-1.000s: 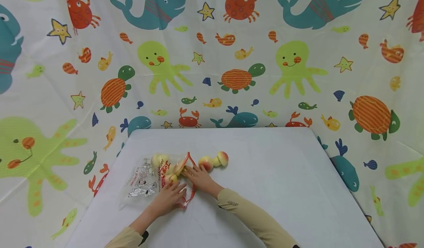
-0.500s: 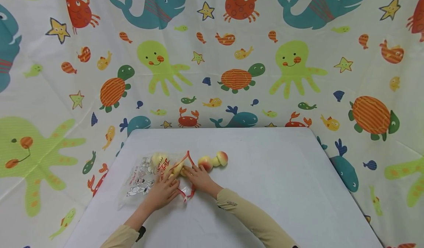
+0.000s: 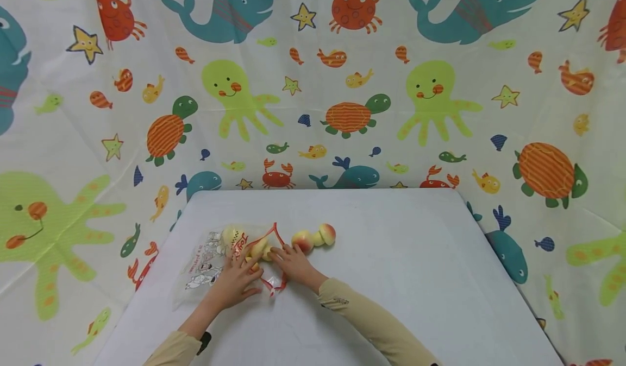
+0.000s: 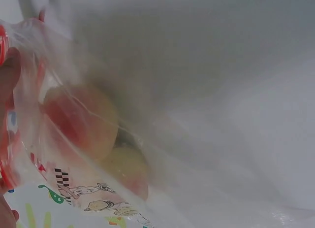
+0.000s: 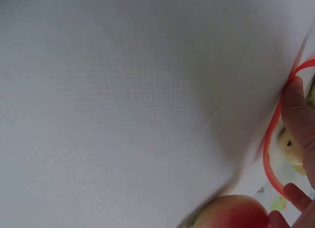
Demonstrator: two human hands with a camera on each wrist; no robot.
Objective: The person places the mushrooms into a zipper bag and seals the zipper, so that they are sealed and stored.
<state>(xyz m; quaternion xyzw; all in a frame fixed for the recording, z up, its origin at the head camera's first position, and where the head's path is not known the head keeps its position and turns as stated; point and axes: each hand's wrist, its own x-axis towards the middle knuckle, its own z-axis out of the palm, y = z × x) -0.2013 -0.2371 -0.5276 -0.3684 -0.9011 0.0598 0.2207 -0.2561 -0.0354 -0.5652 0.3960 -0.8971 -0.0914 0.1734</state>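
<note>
A clear plastic bag (image 3: pixel 207 265) with cartoon print and a red rim (image 3: pixel 274 230) lies at the table's left. Peaches (image 3: pixel 258 246) sit inside it near the mouth; through the plastic they show as (image 4: pixel 81 119) in the left wrist view. My left hand (image 3: pixel 246 265) lies on the bag and holds it near the mouth, with a finger (image 4: pixel 7 85) against the red rim. My right hand (image 3: pixel 279 253) pinches the rim (image 5: pixel 268 149) at the mouth's right side. Two more peaches (image 3: pixel 303 241) (image 3: pixel 326 233) lie on the table just right of that hand.
The white table (image 3: pixel 401 257) stretches bare to the right and front. Its far edge (image 3: pixel 323 189) meets a cloth backdrop (image 3: pixel 342 83) printed with sea animals, which also hangs down both sides.
My left hand has slid up and left over the bag toward the peaches inside. The bag's red rim has shifted a little. The right hand has barely moved.
</note>
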